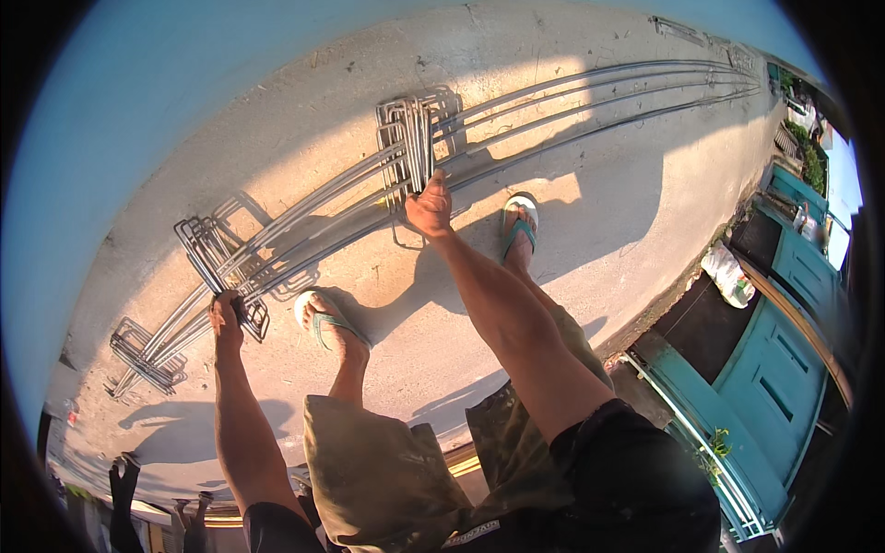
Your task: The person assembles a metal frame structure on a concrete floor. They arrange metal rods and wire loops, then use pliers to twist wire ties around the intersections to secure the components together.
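Head view: left hand [224, 316] and right hand [430, 206] each clamped on grey bent-steel stirrup bundles [407, 147] threaded over long grey rebars [572, 97], frame centre; risk: pinched fingers, sandalled feet [324, 318] close.

Person's dress: black short sleeves [636, 461] at lower frame, forearms bare. Olive-khaki shorts [387, 470], stained and creased, lower centre. White flip-flops with teal straps: left [318, 318] mid-frame, right [521, 221] upper centre. Hands bare, no gloves.
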Motion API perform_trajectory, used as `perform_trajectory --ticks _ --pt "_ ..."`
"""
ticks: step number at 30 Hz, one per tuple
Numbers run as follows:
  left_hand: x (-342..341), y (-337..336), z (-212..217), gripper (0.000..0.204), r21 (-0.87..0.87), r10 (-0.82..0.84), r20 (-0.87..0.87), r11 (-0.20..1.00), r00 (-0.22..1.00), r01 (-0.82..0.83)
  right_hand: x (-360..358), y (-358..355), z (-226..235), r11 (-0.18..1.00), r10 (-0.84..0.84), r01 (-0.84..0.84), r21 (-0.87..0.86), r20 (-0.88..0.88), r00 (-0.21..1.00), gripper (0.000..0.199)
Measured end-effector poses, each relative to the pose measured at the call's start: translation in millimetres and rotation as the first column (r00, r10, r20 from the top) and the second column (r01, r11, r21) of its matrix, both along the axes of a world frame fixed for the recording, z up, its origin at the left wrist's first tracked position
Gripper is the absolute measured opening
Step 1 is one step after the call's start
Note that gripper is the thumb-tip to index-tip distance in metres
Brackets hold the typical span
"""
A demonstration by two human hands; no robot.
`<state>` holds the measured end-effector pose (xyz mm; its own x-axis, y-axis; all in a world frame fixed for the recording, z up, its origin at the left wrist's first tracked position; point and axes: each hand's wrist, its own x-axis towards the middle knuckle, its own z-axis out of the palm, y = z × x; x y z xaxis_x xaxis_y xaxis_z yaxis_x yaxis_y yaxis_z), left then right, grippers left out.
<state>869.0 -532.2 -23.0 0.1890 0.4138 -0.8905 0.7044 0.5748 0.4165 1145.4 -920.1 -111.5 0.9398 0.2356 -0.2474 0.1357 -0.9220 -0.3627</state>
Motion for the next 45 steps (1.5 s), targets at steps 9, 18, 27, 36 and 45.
perform_trajectory --ticks 9,18,27,36,45 --pt "10 8 85 0.02 0.141 0.146 -0.096 0.981 0.985 -0.132 297 -207 98 0.96 -0.088 0.11 -0.256 0.095 0.992 0.042" --pt "121 -84 -17 0.02 0.05 0.028 0.02 0.998 0.999 -0.029 549 -519 -3 0.8 0.305 -0.108 -0.59 0.245 0.92 0.056" --pt "172 -166 17 0.029 0.158 -0.059 -0.018 0.986 0.998 0.061 495 -450 -41 0.835 -0.033 0.1 -0.54 0.132 0.991 0.071" --pt "229 -209 26 0.062 0.436 -0.153 -0.564 0.779 0.811 0.45 455 -403 7 0.926 -0.095 0.118 -0.359 0.081 0.992 0.059" --pt "322 -324 90 0.066 0.244 -0.713 -0.187 0.632 0.675 0.735 445 -335 83 0.925 -0.332 0.312 -0.215 -0.065 0.941 0.041"
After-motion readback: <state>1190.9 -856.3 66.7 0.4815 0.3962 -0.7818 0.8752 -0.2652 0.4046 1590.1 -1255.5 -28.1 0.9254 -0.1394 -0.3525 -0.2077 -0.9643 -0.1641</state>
